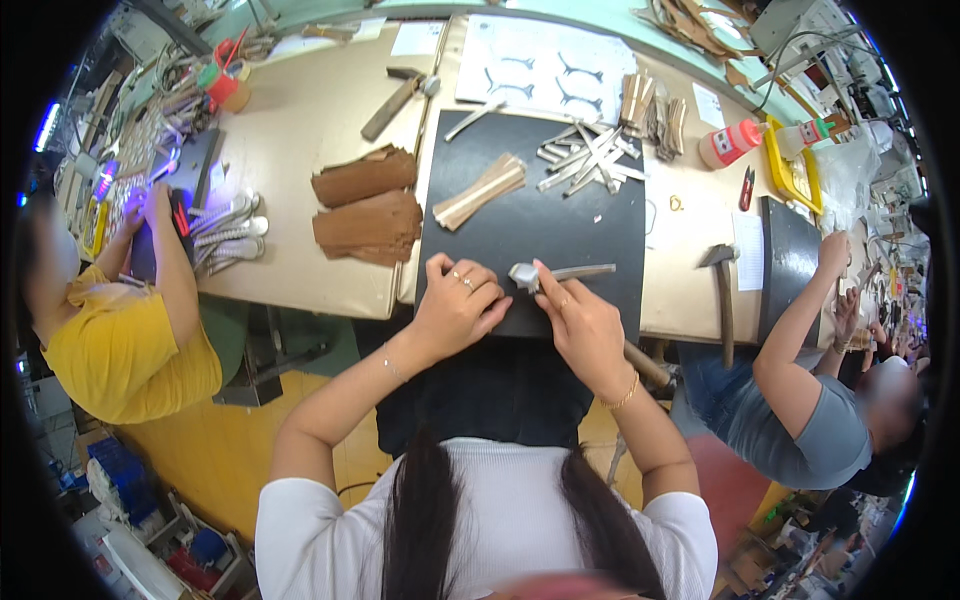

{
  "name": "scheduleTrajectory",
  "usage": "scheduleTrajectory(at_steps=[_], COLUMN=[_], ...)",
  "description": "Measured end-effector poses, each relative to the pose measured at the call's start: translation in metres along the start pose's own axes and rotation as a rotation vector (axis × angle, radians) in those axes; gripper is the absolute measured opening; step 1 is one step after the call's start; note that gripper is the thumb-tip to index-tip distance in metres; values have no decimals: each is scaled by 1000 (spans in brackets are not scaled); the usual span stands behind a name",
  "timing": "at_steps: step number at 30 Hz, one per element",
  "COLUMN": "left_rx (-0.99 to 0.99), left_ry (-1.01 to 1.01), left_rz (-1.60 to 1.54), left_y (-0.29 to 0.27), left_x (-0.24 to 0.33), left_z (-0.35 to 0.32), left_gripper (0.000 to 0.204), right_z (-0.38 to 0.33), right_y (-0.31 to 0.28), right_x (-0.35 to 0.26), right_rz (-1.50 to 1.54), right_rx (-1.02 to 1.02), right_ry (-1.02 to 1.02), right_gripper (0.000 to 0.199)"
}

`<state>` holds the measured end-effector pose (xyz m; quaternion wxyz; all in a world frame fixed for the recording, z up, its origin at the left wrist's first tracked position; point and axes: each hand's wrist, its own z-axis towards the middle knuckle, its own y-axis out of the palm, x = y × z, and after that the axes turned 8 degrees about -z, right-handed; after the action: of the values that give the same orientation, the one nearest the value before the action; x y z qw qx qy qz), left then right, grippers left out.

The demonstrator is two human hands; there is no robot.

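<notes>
My right hand (575, 315) grips a hammer, its fingers near the silver head (523, 276). The wooden handle (650, 368) runs back beneath my wrist past the mat's edge. My left hand (462, 305) is closed, fingers curled, beside the hammer head; whatever it may pinch is hidden. Both hands are over the front of a black mat (530, 240). A narrow pale strip (585, 271) lies by my right fingertips. Farther back are a bundle of tan strips (480, 192) with a light centre and a loose heap of whitish strips (590, 155).
Brown leather stacks (367, 205) and another hammer (400, 103) sit left of the mat. Rightward are a third hammer (720, 300), a red-and-white bottle (732, 143) and a yellow tray (793, 170). Co-workers sit on both sides, one in a yellow shirt (130, 350), one in grey (790, 430).
</notes>
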<state>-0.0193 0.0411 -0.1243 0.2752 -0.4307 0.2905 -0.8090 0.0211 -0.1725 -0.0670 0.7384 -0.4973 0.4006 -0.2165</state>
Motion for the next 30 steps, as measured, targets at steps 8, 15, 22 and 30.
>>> scheduleTrajectory(at_steps=[8,15,22,30], left_rx=[-160,-256,135,321], left_ry=[-90,13,-82,-586], left_rz=[-21,-1,-179,-1073], left_y=[21,30,17,-8], left_x=[14,1,-6,-4], left_z=[42,69,147,177], left_gripper=[44,9,7,14], right_z=[-23,-57,-58,-61], right_y=[6,18,24,24], right_x=[47,71,68,68], right_rz=[717,1124,1133,1055], right_rx=[218,373,396,364], right_ry=[518,695,634,602], right_gripper=[23,28,31,31])
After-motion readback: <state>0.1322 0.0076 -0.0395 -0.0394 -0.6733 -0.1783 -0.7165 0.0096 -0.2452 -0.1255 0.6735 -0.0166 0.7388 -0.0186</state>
